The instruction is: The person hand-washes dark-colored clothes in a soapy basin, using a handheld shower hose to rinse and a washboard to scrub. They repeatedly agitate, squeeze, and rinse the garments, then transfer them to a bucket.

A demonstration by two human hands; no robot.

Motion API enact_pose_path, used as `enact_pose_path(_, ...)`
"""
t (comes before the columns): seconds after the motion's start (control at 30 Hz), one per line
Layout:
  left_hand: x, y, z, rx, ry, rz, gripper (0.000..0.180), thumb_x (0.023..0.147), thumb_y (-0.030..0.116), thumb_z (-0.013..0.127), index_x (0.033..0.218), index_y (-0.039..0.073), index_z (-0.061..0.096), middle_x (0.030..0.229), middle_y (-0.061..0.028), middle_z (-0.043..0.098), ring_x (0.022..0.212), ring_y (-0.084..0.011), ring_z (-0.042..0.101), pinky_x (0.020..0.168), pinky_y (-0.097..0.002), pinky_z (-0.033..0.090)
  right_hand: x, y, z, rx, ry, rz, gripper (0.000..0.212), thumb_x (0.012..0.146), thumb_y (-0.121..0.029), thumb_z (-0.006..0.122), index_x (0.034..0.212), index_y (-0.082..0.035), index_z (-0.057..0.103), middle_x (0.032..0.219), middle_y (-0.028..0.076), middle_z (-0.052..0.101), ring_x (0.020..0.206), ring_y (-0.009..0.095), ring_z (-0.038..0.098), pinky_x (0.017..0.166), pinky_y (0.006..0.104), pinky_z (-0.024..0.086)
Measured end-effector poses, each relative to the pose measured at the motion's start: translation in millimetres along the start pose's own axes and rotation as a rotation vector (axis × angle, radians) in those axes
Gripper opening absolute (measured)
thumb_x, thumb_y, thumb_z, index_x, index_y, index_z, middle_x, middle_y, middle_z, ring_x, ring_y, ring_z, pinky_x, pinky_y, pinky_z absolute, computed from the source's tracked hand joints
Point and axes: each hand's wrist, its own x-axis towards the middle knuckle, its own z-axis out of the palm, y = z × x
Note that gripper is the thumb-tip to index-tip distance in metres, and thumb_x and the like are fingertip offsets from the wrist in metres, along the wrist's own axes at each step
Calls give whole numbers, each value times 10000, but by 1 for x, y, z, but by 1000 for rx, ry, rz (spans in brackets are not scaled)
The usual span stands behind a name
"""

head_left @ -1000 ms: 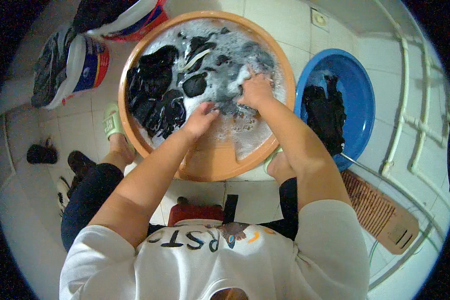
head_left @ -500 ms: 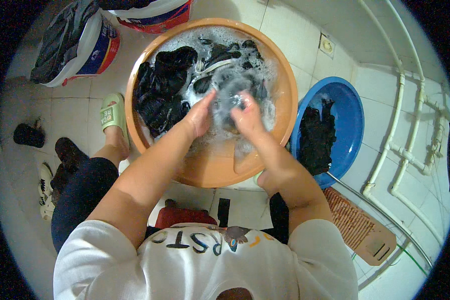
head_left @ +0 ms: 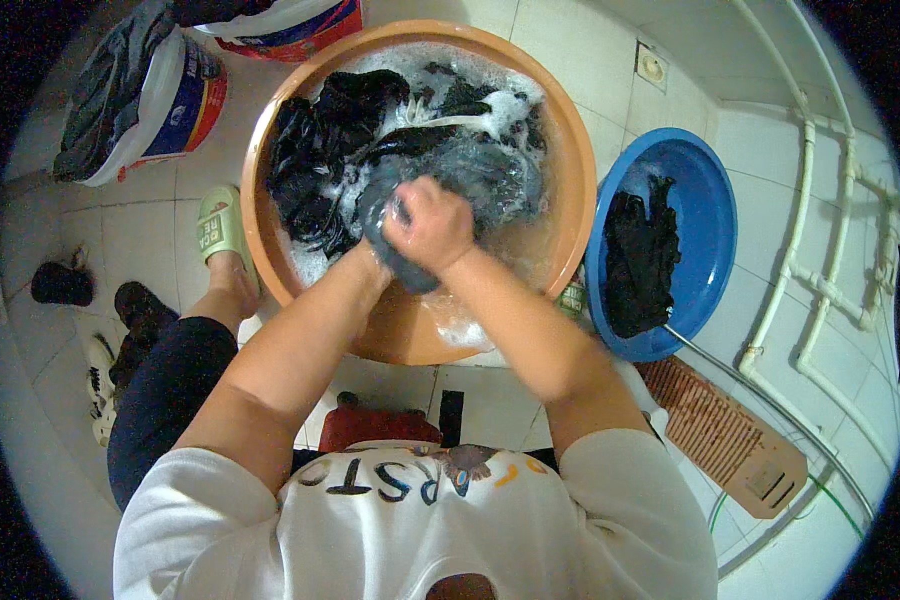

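A large orange basin [head_left: 258, 150] holds sudsy water and a mass of soaked black clothes [head_left: 310, 195]. My right hand [head_left: 432, 222] is closed in a fist on a wet dark grey cloth [head_left: 407, 268], near the middle of the basin. My left hand [head_left: 372, 266] is pressed up against the same cloth from the left; its fingers are hidden under the cloth and my right hand. More of the grey fabric spreads through the water beyond my hands. A white strip of fabric [head_left: 440, 120] lies among the black clothes on the far side.
At the right stands a blue basin [head_left: 718, 215] with a black garment [head_left: 642, 260] in it. A brown washboard [head_left: 720, 435] leans beside white pipes [head_left: 795, 230]. Buckets [head_left: 175, 110] of dark clothes stand far left. A red stool [head_left: 380, 428] is near my body.
My hands were apart over the churning water with fingers spread; now they have come together on the grey cloth, which is pulled up nearer to me. The view has shifted slightly.
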Motion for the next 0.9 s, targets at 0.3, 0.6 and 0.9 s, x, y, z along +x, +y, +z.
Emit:
enact_pose_path(0.3,-9,27,30,1160,786,124,364,747,337,652,912,20,581,848,-101,602,769,-198,548,720,-326,430,-9,91,-35,-582,-120,200,487,711,-365,629,1112,-119,502,1143,145,486,1061,344,456,863,427,395)
enact_pose_path(0.6,-18,40,14,1468,917,158,280,758,218,613,949,15,578,872,-139,615,800,-231,576,725,-319,447,-34,141,6,124,-96,673,487,691,-136,645,1125,-32,451,1039,111,548,947,279,521,866,366,400)
enact_pose_path(0.9,-10,61,57,52,416,-282,776,710,719,423,1212,129,462,1227,-93,472,1114,-279,433,958,-472,308,-8,-18,-37,292,-136,199,369,621,-68,596,982,-50,524,905,100,541,789,231,561,699,318,461)
